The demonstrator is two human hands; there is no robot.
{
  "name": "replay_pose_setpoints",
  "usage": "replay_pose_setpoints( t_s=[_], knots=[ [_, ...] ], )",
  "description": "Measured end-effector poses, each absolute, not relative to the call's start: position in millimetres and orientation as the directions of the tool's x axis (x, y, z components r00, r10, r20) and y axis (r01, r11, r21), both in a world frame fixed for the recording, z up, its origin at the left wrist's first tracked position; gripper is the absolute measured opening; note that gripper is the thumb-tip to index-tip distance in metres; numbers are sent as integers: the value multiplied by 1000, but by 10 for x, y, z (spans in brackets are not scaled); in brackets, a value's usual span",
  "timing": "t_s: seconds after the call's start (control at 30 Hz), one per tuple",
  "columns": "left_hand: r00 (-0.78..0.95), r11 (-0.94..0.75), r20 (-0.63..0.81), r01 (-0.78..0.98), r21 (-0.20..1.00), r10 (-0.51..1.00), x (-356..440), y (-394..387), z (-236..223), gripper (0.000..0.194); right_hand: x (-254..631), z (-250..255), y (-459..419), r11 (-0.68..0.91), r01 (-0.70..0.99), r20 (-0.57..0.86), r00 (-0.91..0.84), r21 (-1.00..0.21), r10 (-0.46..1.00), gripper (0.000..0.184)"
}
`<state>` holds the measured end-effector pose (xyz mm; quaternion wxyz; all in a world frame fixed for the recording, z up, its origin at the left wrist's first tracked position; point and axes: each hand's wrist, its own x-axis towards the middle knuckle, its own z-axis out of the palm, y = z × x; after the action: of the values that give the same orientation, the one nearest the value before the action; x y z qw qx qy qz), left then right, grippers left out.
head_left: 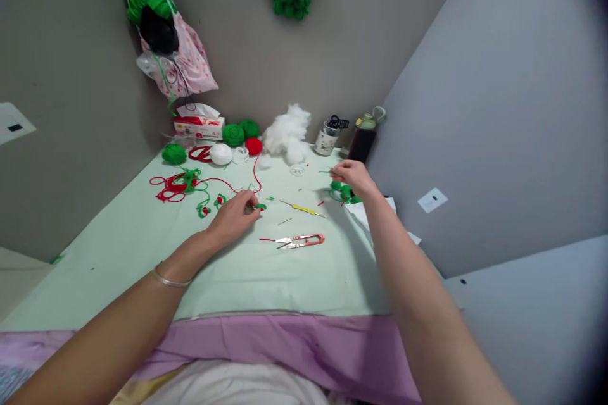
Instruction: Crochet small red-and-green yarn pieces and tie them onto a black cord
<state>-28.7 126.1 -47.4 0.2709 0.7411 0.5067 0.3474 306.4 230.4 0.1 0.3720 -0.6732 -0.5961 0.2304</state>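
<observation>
My left hand [235, 215] rests on the pale green table cover [142, 247], fingers pinched on a small green and red crochet piece [259, 207]. My right hand [352, 177] reaches to the far right of the table, fingers closed on a thin green strand beside a green crochet piece [344, 192]. Between the hands lie a yellow-handled crochet hook [304, 208] and orange thread snips [300, 241].
Green, white and red yarn balls [234, 135], loose red and green yarn [178, 183], a tissue box [199, 126], white stuffing [286, 133], a cup with scissors [327, 137] and a teapot line the back. A bag hangs on the wall. A purple cloth edge [285, 335] runs near me.
</observation>
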Motion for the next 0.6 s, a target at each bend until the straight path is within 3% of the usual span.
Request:
replay_pose_setpoints(
  t_s=[0.1, 0.23, 0.43, 0.6],
  knots=[
    [230, -296, 199, 556, 776, 953, -274, 1246, -452, 8, 3398, 113, 2344, -23, 612, 208, 305, -790, 929, 9],
    [229, -269, 166, 551, 790, 959, -268, 1232, -431, 12, 3844, 152, 2332, -126, 680, 233, 411, -723, 881, 7],
    [240, -272, 151, 631, 727, 959, -273, 1222, -401, 10, 4242, 81, 2191, -336, 835, 138, 431, -436, 892, 10],
    [210, -236, 127, 659, 714, 969, -280, 1222, -358, 11, 4330, -37, 2102, -354, 898, -41, 356, -261, 934, 6]
  ],
)
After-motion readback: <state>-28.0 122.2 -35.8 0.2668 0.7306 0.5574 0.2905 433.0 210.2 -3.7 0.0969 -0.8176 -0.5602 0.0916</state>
